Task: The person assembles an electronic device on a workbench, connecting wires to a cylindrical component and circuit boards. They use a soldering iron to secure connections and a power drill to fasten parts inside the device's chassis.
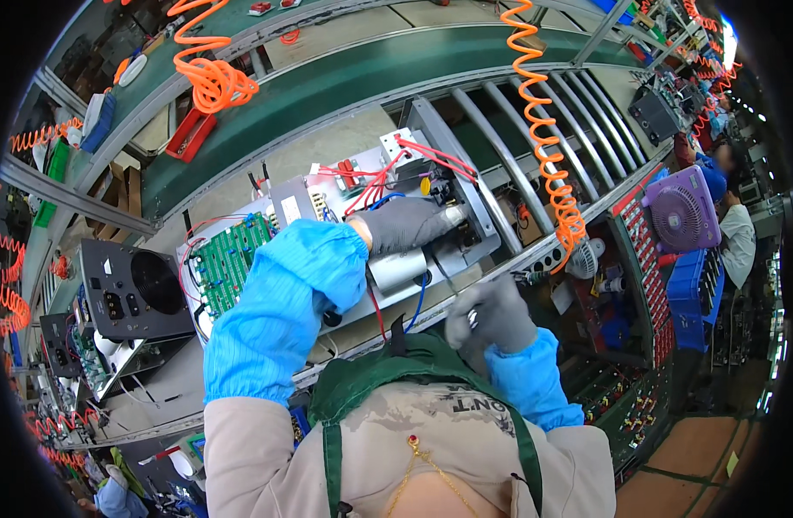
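An opened electrical unit lies before me, with a grey metal panel [466, 181] at its right end and a white base plate. My left hand [409, 226], in a grey glove and blue sleeve cover, reaches across it. Its fingers are pressed together at the panel's inner side; what they hold there is hidden. Below that hand sits a silver cylinder [398, 271]. Red wires [381, 183] and a white block [400, 145] lie beyond it. My right hand [493, 315], gloved and slightly blurred, is curled closed near the bench edge, around something small I cannot make out.
Left of the hands are a green circuit board [234, 264] and a dark box with a round opening [130, 289]. Metal rollers [504, 142] run to the right. An orange coiled hose [543, 147] hangs over them. A purple fan [681, 210] stands at far right.
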Tool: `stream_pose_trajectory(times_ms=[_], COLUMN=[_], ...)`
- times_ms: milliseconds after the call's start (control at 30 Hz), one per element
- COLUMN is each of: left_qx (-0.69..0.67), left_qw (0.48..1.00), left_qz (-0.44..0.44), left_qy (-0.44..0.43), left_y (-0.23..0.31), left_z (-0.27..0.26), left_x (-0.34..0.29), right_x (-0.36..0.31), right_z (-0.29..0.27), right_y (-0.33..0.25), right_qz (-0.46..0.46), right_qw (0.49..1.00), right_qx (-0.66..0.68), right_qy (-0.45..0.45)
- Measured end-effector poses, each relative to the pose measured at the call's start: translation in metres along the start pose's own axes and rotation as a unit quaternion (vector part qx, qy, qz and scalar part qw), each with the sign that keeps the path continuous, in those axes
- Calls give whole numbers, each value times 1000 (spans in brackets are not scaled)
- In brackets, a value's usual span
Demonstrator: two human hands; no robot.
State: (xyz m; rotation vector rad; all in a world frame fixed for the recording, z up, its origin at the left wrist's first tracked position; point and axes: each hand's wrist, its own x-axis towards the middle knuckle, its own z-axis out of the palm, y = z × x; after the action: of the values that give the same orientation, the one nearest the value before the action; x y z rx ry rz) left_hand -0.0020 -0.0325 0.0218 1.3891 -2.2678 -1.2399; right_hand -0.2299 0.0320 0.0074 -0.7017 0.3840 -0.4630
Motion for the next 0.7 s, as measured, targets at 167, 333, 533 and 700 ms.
stream_pose_trajectory(times_ms=[167, 333, 533, 700], left_qx=[-44, -11, 25, 7], left_qw=[997, 1000, 999, 999], left_qz=[46, 6, 35, 39], left_qy=[45, 12, 20, 26], left_y=[-15, -6, -10, -13], left_z=[12, 5, 4, 6], left_x=[7, 6, 9, 7], right_x=[7, 16, 16, -2], right_z=[5, -13, -21, 6], right_y=[6, 32, 43, 8], right_qz=[25, 20, -32, -12], right_qw=[921, 625, 668, 945], right_qx=[-376, -773, -738, -312], right_qy=[96, 105, 88, 100])
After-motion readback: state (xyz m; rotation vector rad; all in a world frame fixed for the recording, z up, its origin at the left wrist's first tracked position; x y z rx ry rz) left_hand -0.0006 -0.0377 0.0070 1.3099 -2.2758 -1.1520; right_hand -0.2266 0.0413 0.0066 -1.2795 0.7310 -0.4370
